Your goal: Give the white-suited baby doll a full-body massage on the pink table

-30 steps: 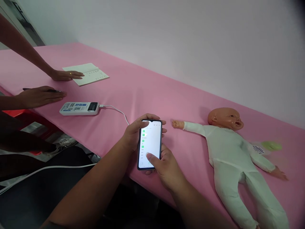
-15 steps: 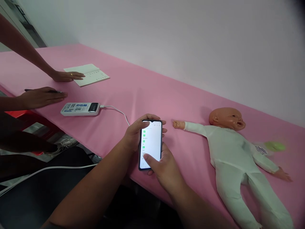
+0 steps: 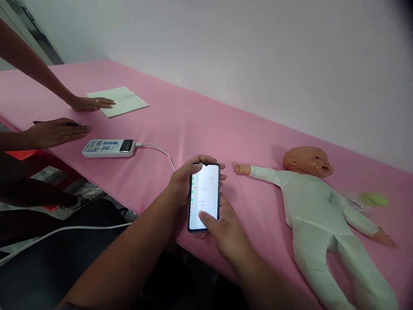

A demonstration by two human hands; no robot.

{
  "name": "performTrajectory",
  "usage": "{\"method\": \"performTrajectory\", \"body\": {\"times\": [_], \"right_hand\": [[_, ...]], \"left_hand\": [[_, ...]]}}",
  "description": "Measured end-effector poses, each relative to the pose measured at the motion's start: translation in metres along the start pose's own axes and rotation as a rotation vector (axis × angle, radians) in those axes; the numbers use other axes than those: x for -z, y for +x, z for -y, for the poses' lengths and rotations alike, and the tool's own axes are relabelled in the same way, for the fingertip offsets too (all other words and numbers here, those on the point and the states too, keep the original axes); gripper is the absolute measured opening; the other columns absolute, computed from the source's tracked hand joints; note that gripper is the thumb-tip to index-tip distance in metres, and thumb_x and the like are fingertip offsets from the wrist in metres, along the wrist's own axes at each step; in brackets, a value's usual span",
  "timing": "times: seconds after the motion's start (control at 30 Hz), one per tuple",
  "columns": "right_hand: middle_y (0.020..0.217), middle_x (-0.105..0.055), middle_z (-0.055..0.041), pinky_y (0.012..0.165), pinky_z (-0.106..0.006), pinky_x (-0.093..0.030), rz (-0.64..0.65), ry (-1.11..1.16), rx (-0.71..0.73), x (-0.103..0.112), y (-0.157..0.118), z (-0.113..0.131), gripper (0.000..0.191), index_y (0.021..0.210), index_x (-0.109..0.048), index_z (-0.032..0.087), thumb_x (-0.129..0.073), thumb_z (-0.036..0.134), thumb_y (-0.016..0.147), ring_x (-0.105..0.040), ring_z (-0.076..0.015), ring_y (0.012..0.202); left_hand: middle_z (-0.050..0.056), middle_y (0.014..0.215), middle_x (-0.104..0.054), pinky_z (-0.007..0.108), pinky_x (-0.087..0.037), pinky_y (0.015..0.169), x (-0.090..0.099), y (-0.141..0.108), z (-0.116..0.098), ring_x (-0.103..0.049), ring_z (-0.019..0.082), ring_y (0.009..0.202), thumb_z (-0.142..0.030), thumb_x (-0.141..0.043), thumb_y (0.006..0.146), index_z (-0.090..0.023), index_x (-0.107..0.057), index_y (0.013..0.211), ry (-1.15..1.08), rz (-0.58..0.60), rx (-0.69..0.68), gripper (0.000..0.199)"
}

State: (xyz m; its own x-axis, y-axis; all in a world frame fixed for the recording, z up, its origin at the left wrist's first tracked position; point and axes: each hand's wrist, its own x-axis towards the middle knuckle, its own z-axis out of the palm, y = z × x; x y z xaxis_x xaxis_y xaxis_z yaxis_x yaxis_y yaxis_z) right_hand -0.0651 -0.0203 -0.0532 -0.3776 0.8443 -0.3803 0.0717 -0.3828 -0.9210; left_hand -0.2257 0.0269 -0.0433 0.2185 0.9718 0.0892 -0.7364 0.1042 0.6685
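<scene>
A smartphone (image 3: 206, 189) with a lit, mostly white screen is held upright between both my hands over the pink table's near edge. My left hand (image 3: 183, 176) wraps round its upper left side, fingertips showing past the right edge. Around the lower right side is my right hand (image 3: 222, 224), its thumb on the screen. To the right lies a baby doll (image 3: 316, 202) in a white suit, on its back with arms spread. Left of the phone, a white power bank (image 3: 108, 147) lies with a white cable (image 3: 158, 149) plugged in, running toward my left hand.
Another person's hands rest at the left of the pink table (image 3: 209, 125), one on an open notebook (image 3: 129, 105), the other over a pen (image 3: 75, 124). A green object (image 3: 372, 199) lies beside the doll. Below left are a red stool (image 3: 38, 163) and a dark seat (image 3: 48, 267).
My right thumb has moved slightly right across the screen. The screen's content has shifted, with the green icons now at its left edge. My left hand still holds the phone.
</scene>
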Motion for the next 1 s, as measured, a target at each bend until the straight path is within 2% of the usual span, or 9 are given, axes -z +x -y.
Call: {"method": "performTrajectory", "body": {"times": [0.23,0.47,0.73,0.9,1.0], "right_hand": [[0.094,-0.072,-0.0027,0.06,-0.038,-0.06,0.08,0.038,0.045,0.004,-0.003,-0.001,0.049,0.131,-0.053,0.027,-0.069,0.027,0.085,-0.068,-0.0206,0.067],[0.102,-0.072,-0.0049,0.063,-0.039,-0.061,0.1,0.069,0.013,0.004,-0.006,0.004,0.053,0.132,-0.053,0.027,-0.068,0.021,0.081,-0.071,-0.025,0.081],[0.097,-0.073,-0.0041,0.066,-0.041,-0.06,0.12,0.086,0.017,0.005,-0.008,0.0,0.057,0.138,-0.053,0.028,-0.067,0.021,0.083,-0.07,-0.0224,0.072],[0.102,-0.073,-0.0048,0.066,-0.04,-0.06,0.157,0.19,0.019,0.007,-0.006,-0.007,0.063,0.142,-0.052,0.03,-0.069,0.022,0.082,-0.071,-0.0225,0.073],[0.106,-0.073,-0.0068,0.069,-0.04,-0.06,0.19,0.284,-0.003,0.006,-0.009,-0.002,0.065,0.142,-0.052,0.028,-0.07,0.021,0.081,-0.071,-0.024,0.081]], "left_hand": [[0.017,0.126,-0.071,0.047,-0.058,0.087,0.001,0.0,-0.001,-0.073,0.036,0.107,-0.035,-0.064,0.085,-0.018,-0.069,0.112,-0.021,0.054,0.005,0.032],[0.018,0.128,-0.07,0.046,-0.058,0.087,0.002,0.0,-0.003,-0.072,0.035,0.108,-0.036,-0.064,0.085,-0.018,-0.068,0.114,-0.024,0.074,0.014,0.033],[0.018,0.127,-0.071,0.046,-0.057,0.086,0.0,-0.001,-0.003,-0.074,0.035,0.104,-0.037,-0.065,0.085,-0.017,-0.068,0.113,-0.055,0.084,0.012,0.034],[0.017,0.127,-0.071,0.046,-0.057,0.088,0.0,-0.001,-0.003,-0.073,0.034,0.104,-0.038,-0.065,0.086,-0.018,-0.068,0.112,-0.068,0.095,0.021,0.033],[0.017,0.128,-0.07,0.045,-0.057,0.089,0.001,-0.001,-0.003,-0.073,0.033,0.106,-0.039,-0.065,0.086,-0.018,-0.068,0.112,-0.07,0.091,0.024,0.034]]}}
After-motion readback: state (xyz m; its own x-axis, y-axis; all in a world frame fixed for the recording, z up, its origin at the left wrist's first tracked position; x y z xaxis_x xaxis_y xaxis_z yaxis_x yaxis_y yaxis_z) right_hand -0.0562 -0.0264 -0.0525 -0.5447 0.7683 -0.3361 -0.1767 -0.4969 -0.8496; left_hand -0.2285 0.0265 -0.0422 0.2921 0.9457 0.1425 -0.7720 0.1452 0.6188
